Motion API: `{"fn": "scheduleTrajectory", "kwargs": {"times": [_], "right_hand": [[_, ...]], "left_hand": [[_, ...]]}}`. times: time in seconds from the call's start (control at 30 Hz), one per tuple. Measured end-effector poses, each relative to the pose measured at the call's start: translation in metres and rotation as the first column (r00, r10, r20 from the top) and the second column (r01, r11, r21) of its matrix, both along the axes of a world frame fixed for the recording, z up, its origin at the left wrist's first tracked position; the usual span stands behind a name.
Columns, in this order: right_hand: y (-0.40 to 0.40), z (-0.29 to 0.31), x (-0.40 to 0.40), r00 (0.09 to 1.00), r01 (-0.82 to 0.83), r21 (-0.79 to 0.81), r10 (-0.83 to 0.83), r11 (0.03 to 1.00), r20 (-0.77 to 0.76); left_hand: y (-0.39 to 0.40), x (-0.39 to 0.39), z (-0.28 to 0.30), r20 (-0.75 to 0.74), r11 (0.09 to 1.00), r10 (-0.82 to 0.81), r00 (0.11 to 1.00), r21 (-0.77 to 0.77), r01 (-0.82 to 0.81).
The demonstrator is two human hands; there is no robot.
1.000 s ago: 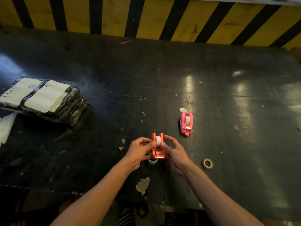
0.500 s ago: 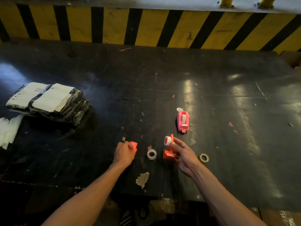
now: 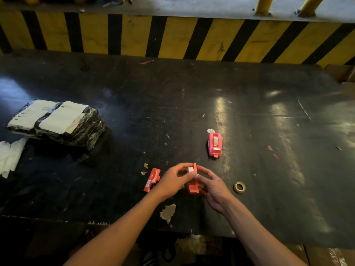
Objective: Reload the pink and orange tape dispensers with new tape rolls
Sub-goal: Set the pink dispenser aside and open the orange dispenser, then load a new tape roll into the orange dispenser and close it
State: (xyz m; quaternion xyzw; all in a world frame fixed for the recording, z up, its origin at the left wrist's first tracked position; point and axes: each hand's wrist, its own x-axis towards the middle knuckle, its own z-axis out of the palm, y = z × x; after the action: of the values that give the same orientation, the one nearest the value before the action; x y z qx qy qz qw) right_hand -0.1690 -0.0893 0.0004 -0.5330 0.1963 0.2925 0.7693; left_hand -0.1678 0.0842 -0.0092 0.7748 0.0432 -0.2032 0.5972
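Observation:
One half of the orange tape dispenser [image 3: 193,186] stands on the black table, held by my right hand [image 3: 213,186]. My left hand [image 3: 173,181] pinches the white tape core [image 3: 190,169] at its top. The other orange half [image 3: 152,179] lies flat on the table just left of my left hand. The pink dispenser [image 3: 215,144] sits closed, farther back and to the right. A yellowish tape roll [image 3: 239,187] lies right of my right hand. The clear roll seen earlier is hidden behind my left hand.
A black-wrapped bundle with white labels [image 3: 55,121] lies at the left, with torn white paper [image 3: 9,156] beside it. A yellow-and-black striped barrier [image 3: 172,37] runs along the table's far edge. Small paper scraps [image 3: 168,212] dot the near table edge.
My left hand set the orange half it held down on the table at the left, then moved right onto the white core on the half in my right hand.

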Motion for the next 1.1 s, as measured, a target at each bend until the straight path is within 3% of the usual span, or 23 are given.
{"fn": "scheduleTrajectory", "kwargs": {"times": [0.1,0.2,0.27,0.33,0.4,0.5,0.7,0.87,1.1], "right_hand": [[-0.001,-0.001,-0.004,1.000,-0.009,0.005,0.009,1.000,0.019],[-0.009,-0.005,-0.004,0.996,0.083,0.004,-0.083,0.997,0.013],[-0.016,-0.008,-0.003,0.988,0.154,-0.001,-0.154,0.988,-0.017],[-0.021,-0.008,-0.002,0.981,0.192,-0.001,-0.192,0.981,-0.041],[-0.025,-0.008,-0.001,0.976,0.209,-0.019,-0.209,0.978,-0.060],[-0.027,-0.009,-0.001,0.973,0.218,-0.042,-0.220,0.975,-0.074],[-0.028,-0.013,-0.003,0.970,0.218,-0.071,-0.224,0.973,-0.095],[-0.029,-0.013,-0.003,0.970,0.210,-0.082,-0.218,0.974,-0.105],[-0.031,-0.014,-0.002,0.972,0.205,-0.104,-0.215,0.973,-0.096]], "left_hand": [[-0.005,-0.002,-0.002,0.021,0.994,0.063,0.998,-0.085,-0.061],[-0.004,-0.006,-0.010,0.034,0.972,0.221,0.975,-0.091,-0.217],[-0.001,-0.013,-0.015,0.092,0.972,0.212,0.973,0.088,-0.220],[0.003,-0.023,-0.025,0.115,0.932,-0.004,0.993,0.359,-0.038],[0.005,-0.035,-0.034,0.077,0.820,-0.199,0.977,0.559,0.123],[0.007,-0.048,-0.051,0.034,0.669,-0.318,0.947,0.716,0.199],[0.010,-0.047,-0.057,0.082,0.573,-0.354,0.932,0.806,0.147],[0.005,-0.021,-0.047,0.217,0.654,-0.228,0.949,0.756,-0.015],[-0.003,0.012,-0.044,-0.026,0.655,-0.274,0.961,0.727,0.207]]}}
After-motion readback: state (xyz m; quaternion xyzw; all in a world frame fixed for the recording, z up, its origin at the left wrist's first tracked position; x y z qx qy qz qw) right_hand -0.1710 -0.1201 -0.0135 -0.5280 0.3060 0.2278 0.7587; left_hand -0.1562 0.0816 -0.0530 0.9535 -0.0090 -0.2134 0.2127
